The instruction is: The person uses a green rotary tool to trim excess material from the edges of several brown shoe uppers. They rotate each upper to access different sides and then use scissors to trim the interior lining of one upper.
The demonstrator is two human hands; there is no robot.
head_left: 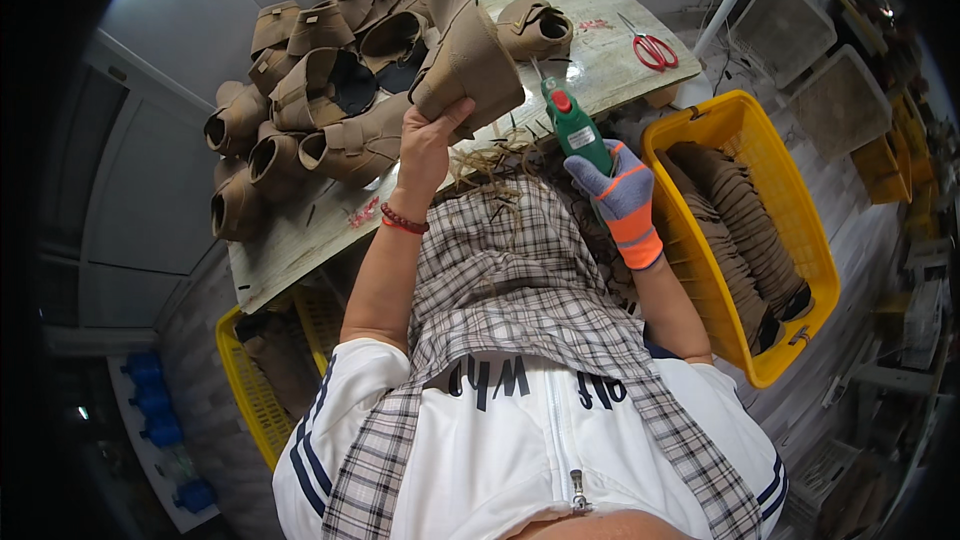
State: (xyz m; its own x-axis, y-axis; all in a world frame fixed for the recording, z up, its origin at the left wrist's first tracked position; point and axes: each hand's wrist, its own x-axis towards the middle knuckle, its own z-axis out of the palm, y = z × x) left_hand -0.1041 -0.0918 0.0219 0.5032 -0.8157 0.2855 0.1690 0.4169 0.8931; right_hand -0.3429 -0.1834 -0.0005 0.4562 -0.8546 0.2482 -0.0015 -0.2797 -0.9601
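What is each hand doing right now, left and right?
Left hand: closed on a tan boot, lifted over the table.
Right hand, gloved: closed on a green glue gun.

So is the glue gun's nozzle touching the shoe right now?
Cannot tell. In the head view the glue gun tip ends right at the shoe edge, held by the left hand.

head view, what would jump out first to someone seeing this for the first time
First the tan shoe upper held up in the bare left hand at centre, with the green glue gun gripped beside it by the gloved right hand. Behind them a pile of tan shoe uppers covers the table, and a yellow crate of brown pieces sits at the right.
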